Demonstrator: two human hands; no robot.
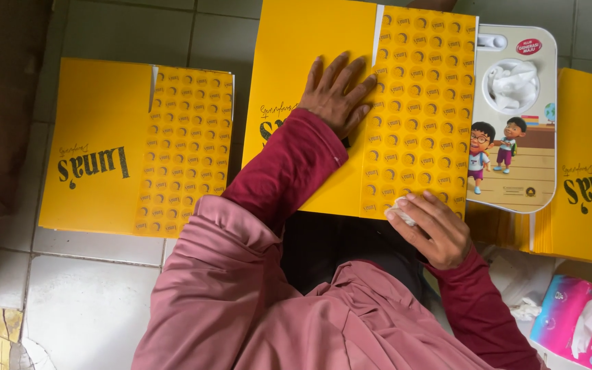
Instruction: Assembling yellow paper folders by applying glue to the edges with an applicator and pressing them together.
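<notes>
A yellow folded cardboard sheet (310, 41) with a patterned flap (423, 103) lies in front of me on the tiled floor. My left hand (337, 92) presses flat on its plain part, fingers spread, next to the flap's seam. At the flap's near edge my right hand (433, 229) pinches a small white wad of tissue (400, 212) against the card.
Another yellow sheet (97, 137) lies to the left, and a stack of them (584, 171) to the right. A white lidded tray with cartoon children and a tissue-filled hole (515, 123) sits between. A pink tissue pack (573, 318) lies at lower right.
</notes>
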